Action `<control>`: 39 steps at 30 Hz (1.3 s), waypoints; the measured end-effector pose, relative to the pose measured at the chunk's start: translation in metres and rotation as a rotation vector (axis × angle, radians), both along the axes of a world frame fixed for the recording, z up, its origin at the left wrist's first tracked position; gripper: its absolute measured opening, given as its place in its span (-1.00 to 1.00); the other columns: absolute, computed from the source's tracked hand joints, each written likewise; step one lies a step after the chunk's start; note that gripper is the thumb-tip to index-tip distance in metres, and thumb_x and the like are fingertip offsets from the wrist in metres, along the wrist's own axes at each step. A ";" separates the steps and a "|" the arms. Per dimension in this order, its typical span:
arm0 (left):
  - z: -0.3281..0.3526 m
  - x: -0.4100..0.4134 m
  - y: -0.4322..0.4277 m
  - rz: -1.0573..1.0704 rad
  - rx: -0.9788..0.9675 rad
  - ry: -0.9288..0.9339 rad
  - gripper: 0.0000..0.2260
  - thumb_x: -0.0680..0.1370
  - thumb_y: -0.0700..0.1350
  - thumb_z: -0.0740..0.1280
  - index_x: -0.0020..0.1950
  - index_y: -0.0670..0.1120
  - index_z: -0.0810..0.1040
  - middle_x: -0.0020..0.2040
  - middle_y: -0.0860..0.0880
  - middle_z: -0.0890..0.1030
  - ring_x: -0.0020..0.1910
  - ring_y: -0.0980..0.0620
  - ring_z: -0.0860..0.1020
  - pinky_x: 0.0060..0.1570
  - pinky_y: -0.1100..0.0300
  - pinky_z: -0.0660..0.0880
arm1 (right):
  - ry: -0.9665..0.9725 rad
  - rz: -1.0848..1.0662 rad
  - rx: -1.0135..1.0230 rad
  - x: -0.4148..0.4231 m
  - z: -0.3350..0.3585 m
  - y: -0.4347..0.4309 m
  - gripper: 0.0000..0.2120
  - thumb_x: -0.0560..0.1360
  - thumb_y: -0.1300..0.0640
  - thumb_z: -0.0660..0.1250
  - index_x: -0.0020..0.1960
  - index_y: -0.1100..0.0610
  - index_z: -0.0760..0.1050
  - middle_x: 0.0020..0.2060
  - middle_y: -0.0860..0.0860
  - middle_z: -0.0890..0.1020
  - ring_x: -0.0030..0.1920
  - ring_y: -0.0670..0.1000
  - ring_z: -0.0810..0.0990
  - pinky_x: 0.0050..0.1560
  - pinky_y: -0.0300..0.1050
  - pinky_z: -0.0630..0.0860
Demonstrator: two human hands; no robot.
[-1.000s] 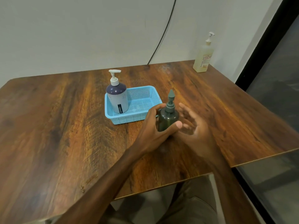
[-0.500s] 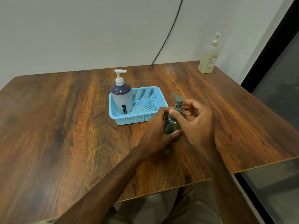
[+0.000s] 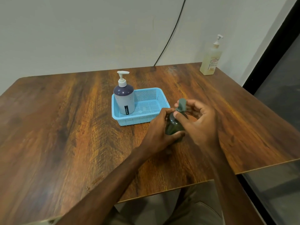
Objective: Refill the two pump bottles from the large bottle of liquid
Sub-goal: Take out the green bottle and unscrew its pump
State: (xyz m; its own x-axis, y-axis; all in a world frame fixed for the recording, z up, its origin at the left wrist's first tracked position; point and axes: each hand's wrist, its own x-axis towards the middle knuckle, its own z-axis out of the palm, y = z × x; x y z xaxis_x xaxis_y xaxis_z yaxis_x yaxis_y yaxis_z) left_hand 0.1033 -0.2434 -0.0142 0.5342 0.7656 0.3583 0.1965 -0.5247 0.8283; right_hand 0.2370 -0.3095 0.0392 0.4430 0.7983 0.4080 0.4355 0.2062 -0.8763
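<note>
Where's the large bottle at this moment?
In the head view, the large bottle stands upright at the far right corner of the table, near the wall, well beyond the blue basket.

Two pump bottles and one large supply bottle are shown on a wooden table [image 3: 65,127].

A dark green, round-shouldered plastic pump bottle [image 3: 174,125] is held upright just in front of a light blue perforated plastic basket [image 3: 138,118]. Its body is gripped by the left hand [image 3: 159,132], and the neck below its grey-green pump head [image 3: 181,104] is pinched by the right hand [image 3: 201,125]; the base is hidden. A pale lavender cylindrical pump bottle with a dark purple shoulder and white pump [image 3: 125,101] is stood upright in the basket's left end. A large, pale yellow translucent bottle with a white pump [image 3: 210,60] is stood upright at the far right corner, well apart from both.
</note>
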 end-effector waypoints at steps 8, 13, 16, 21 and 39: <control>-0.003 0.000 0.001 0.015 -0.014 0.019 -0.43 0.46 -0.03 0.63 0.36 0.05 0.41 0.18 0.27 0.54 0.17 0.40 0.54 0.08 0.46 0.50 | -0.012 -0.078 -0.096 -0.002 0.004 -0.002 -0.52 0.30 -0.06 0.62 0.16 -0.08 0.56 0.05 -0.17 0.66 0.01 -0.23 0.66 -0.04 -0.23 0.65; -0.005 0.000 0.003 0.001 -0.031 0.002 -0.39 0.45 -0.02 0.63 0.39 0.06 0.40 0.24 0.22 0.55 0.22 0.34 0.55 0.12 0.46 0.49 | 0.096 0.104 -0.089 0.007 0.008 -0.005 -0.59 0.40 0.22 0.54 0.21 0.03 0.58 0.06 -0.11 0.71 0.12 -0.17 0.66 0.17 -0.07 0.62; -0.005 0.001 0.004 -0.011 -0.023 0.001 -0.40 0.46 -0.01 0.62 0.40 0.01 0.41 0.25 0.19 0.57 0.21 0.32 0.56 0.11 0.47 0.49 | 0.075 0.199 -0.166 0.012 0.007 -0.003 -0.56 0.41 0.19 0.51 0.25 -0.03 0.53 0.17 -0.15 0.66 0.23 -0.17 0.59 0.25 -0.03 0.55; -0.007 0.001 0.004 -0.007 -0.018 -0.005 -0.40 0.46 -0.02 0.62 0.40 0.01 0.41 0.23 0.21 0.57 0.20 0.32 0.56 0.09 0.46 0.50 | -0.003 -0.010 -0.122 0.003 0.000 0.003 -0.59 0.30 -0.06 0.61 0.10 -0.11 0.59 0.01 -0.21 0.67 0.06 -0.23 0.63 0.07 -0.19 0.60; -0.008 0.001 0.002 0.005 -0.025 0.017 -0.36 0.46 0.06 0.63 0.42 0.06 0.39 0.28 0.19 0.54 0.24 0.37 0.52 0.17 0.46 0.48 | 0.017 -0.014 -0.057 0.005 0.019 -0.008 -0.61 0.34 0.05 0.60 0.14 -0.09 0.61 -0.01 -0.27 0.68 -0.03 -0.26 0.67 -0.06 -0.29 0.64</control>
State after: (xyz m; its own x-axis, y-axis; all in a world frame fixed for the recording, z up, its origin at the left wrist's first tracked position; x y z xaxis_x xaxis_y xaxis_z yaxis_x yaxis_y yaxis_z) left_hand 0.1043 -0.2416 -0.0220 0.5364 0.7767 0.3302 0.2128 -0.5031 0.8376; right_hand 0.2424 -0.3171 0.0578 0.4610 0.8136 0.3544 0.4231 0.1495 -0.8937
